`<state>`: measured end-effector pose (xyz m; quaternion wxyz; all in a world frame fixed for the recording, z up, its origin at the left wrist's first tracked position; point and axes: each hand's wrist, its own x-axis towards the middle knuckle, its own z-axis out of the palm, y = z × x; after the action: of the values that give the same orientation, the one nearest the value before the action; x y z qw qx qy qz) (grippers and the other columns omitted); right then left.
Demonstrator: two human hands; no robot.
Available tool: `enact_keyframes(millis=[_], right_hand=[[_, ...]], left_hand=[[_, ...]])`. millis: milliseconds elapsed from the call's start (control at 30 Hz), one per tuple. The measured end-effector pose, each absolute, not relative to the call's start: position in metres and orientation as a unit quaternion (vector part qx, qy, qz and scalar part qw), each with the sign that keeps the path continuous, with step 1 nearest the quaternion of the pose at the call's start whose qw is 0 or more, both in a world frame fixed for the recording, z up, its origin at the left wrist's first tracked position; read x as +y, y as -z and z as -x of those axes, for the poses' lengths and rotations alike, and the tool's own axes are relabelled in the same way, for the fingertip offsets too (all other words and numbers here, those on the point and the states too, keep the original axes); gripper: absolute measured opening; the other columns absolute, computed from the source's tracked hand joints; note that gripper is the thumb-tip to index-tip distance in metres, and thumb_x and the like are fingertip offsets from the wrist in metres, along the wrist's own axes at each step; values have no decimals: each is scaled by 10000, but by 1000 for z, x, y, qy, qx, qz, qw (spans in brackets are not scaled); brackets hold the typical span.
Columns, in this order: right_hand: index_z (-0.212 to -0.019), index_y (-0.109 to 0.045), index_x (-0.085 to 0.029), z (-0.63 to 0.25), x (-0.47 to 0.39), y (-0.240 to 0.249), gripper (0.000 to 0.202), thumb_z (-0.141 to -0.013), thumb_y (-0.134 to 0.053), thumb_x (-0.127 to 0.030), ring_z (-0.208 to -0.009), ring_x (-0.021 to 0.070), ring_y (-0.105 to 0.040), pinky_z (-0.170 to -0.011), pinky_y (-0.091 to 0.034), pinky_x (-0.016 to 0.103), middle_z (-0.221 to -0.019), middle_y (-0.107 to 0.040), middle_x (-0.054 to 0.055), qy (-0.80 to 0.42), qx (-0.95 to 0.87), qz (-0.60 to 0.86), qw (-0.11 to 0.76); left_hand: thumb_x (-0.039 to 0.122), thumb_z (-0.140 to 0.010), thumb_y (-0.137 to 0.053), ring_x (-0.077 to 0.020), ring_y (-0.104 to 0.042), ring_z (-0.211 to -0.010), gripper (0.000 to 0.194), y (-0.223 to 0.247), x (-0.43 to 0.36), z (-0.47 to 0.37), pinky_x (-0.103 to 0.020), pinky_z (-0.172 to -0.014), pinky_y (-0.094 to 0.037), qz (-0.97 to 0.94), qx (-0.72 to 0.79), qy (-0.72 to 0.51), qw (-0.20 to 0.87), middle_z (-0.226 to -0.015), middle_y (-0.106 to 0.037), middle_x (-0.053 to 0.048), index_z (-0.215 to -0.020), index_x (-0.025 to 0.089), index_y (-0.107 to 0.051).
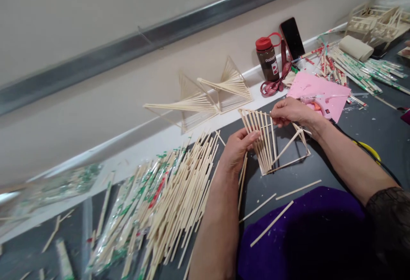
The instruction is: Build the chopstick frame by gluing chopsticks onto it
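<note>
A small frame of wooden chopsticks (263,145) stands on the dark table in front of me, its sticks fanned side by side on the left and an open triangle on the right. My left hand (241,145) grips the fanned sticks from the left, thumb across them. At the frame's upper edge my right hand (290,111) pinches with closed fingertips; whether they hold a stick end or the frame's top bar is hidden. Just behind that hand, a pink-and-white glue gun (315,106) rests on a pink sheet (333,96).
Loose chopsticks (188,190) and wrapped ones (128,203) lie in a heap at left. Two finished-looking stick structures (198,105) lean by the wall. A red-capped bottle (267,60) and phone (292,39) stand behind. A black cord (358,145) runs right, near a yellow ring (373,152).
</note>
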<state>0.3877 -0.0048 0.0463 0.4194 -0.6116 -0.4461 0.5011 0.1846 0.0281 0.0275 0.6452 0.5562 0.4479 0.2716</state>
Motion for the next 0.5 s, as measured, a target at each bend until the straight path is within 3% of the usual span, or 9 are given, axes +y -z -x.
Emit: enact_keyframes(millis=[200,500], right_hand=[[-609,-625,-137,-388,-4,-42,222,-821,-600,-76,-466,57,-584,-418,-390,140,-581,-651,4,-503,-458,593,430],[-611,-633,-137,-388,-4,-40,228,-828,-590,-80,-449,51,-574,-416,-375,149,-570,-656,-9,-531,-418,576,460]], left_hand=[[464,-432,-919,-231,-711,-800,596,-25,31,-192,-318,-682,-552,-524,399,-256,708,-905,-770,-94,-908,143,-758],[365,-457,-932,-197,-719,-730,620,-21,22,-201,-304,-726,-560,-476,384,-227,758,-828,-777,-69,-996,130,-734]])
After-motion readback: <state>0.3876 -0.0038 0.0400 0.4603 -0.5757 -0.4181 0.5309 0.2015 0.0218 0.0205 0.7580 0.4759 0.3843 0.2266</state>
